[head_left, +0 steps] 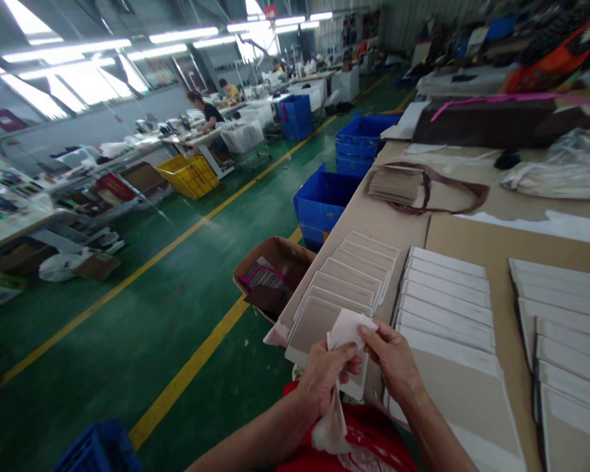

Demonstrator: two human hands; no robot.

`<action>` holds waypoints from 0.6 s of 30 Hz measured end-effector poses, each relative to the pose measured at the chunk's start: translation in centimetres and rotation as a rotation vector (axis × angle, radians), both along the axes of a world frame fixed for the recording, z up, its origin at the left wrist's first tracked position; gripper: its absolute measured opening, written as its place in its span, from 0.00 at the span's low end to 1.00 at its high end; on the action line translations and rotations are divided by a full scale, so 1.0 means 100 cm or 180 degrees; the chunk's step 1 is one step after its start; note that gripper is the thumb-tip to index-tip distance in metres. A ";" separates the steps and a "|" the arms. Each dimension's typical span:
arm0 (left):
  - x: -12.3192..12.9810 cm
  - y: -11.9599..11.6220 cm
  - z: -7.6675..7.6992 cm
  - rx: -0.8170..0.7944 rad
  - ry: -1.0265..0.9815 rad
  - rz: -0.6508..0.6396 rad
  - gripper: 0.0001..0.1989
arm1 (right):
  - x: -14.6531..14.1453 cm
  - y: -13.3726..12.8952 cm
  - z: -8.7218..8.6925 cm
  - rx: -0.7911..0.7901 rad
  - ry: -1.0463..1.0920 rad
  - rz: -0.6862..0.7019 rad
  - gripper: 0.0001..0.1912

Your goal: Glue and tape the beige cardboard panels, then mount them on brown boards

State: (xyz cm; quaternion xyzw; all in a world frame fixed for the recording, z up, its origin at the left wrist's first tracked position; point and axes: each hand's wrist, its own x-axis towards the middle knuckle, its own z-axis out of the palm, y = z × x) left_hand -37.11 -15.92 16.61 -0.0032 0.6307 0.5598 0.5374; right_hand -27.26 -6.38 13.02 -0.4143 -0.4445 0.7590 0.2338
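Note:
A small white sheet is pinched between both hands at the table's near edge. My left hand is closed round its lower part, and a limp off-white cloth hangs below that fist. At the sheet's upper right corner, the thumb and fingers of my right hand press together. Beneath and behind the hands lies an overlapping row of beige panels. To the right runs a second row of white-edged panels. The material of the sheet is hard to tell.
More fanned panels lie at the far right. Farther up the table are a bundled stack with a brown strap and a clear plastic bag. Beside the table stand a cardboard box and blue crates. People sit at benches across the green floor.

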 end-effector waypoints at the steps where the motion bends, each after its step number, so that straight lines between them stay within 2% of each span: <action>1: -0.002 0.003 0.000 0.0005 -0.0082 0.0012 0.21 | -0.001 0.001 -0.002 0.0008 -0.0034 -0.0067 0.18; 5: -0.019 0.011 -0.001 0.0036 -0.0289 0.0228 0.23 | -0.012 0.000 -0.003 -0.0074 0.0201 -0.0321 0.15; 10: -0.052 0.012 -0.009 0.0160 -0.0326 0.0292 0.25 | -0.050 -0.018 -0.001 -0.0491 0.0802 -0.0611 0.11; 13: -0.073 0.010 -0.015 0.0265 -0.0341 0.0063 0.25 | -0.078 -0.028 -0.002 -0.0672 0.0932 -0.0774 0.11; 18: -0.110 0.005 -0.016 0.0094 -0.0281 -0.0663 0.20 | -0.113 -0.029 0.005 -0.1059 0.1167 -0.1323 0.11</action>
